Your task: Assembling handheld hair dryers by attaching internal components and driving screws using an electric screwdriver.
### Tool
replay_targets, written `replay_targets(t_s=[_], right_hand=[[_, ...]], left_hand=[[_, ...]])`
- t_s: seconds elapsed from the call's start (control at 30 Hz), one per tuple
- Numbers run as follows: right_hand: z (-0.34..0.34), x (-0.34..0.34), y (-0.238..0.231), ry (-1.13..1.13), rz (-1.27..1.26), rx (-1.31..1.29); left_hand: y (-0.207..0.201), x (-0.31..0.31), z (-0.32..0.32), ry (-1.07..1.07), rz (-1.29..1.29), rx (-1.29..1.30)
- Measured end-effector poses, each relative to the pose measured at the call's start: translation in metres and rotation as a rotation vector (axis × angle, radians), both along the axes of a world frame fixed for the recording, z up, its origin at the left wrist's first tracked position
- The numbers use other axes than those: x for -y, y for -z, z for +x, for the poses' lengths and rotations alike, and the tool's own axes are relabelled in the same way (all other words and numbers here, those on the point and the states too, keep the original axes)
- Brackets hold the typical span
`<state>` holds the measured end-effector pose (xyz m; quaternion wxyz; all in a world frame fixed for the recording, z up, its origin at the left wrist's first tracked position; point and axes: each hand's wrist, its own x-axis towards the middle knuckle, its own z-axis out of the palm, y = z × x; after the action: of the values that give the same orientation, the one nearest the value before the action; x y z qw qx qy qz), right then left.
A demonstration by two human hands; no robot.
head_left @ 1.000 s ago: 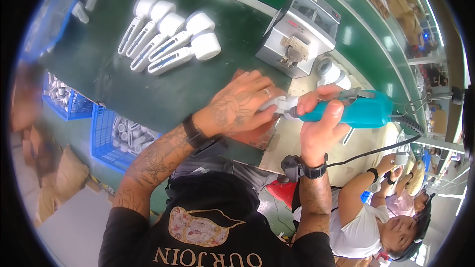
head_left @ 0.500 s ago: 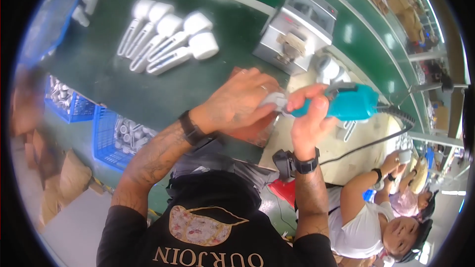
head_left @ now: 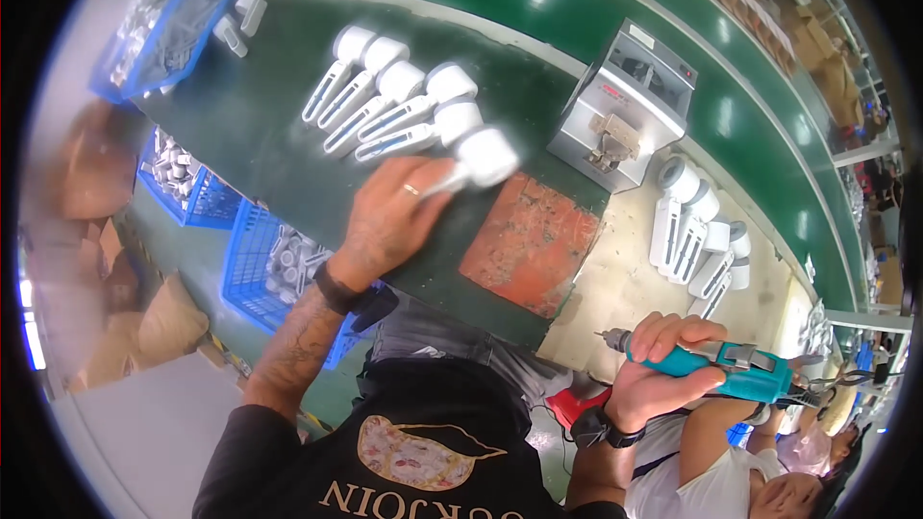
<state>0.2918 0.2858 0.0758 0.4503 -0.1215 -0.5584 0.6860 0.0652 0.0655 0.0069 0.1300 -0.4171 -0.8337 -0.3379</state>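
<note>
My left hand (head_left: pixel 392 210) is closed on the handle of a white handheld appliance (head_left: pixel 487 156) with a fat round head. It hangs over the green table at the near end of a row of similar appliances (head_left: pixel 399 82), whose handles point toward me. Blur hides its finer detail. At the lower right, my right hand (head_left: pixel 659 375) grips a teal electric screwdriver (head_left: pixel 750 377), its thin bit pointing left and touching nothing. Between the hands lies a worn red-brown mat (head_left: pixel 529 242).
A grey metal machine (head_left: pixel 620 106) stands behind the mat. More white appliances (head_left: pixel 687 245) lie on the pale board at right. Blue baskets of parts (head_left: pixel 252 264) are at the table's near left edge, another blue bin (head_left: pixel 183 38) farther back. A co-worker (head_left: pixel 697 466) sits at lower right.
My hands have come apart from over the mat. The left carried the appliance toward the row; the right drew the screwdriver back toward me. The view has shifted too.
</note>
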Motion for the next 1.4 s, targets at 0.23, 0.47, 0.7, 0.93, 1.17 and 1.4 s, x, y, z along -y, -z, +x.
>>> replay_targets(t_s=[0.23, 0.47, 0.7, 0.93, 1.17, 1.4], right_hand=[[0.002, 0.003, 0.007, 0.002, -0.003, 0.047], [0.029, 0.001, 0.009, -0.071, 0.04, 0.093], [0.045, 0.004, 0.009, -0.008, 0.006, 0.074], [0.047, 0.019, 0.001, 0.008, 0.09, 0.174], [0.056, 0.008, 0.01, -0.026, 0.02, 0.143], [0.046, -0.003, 0.021, 0.044, 0.074, 0.239]], left_hand=[[-0.023, -0.035, -0.023, 0.083, -0.26, -0.197], [-0.005, -0.059, -0.059, -0.141, -0.195, -0.287], [-0.061, -0.208, 0.055, 0.448, -0.262, 0.139], [0.04, -0.314, 0.064, 0.446, -0.073, -0.102], [0.02, -0.299, 0.069, 0.366, -0.045, 0.0], [-0.047, -0.171, 0.056, 0.53, 0.053, 0.126]])
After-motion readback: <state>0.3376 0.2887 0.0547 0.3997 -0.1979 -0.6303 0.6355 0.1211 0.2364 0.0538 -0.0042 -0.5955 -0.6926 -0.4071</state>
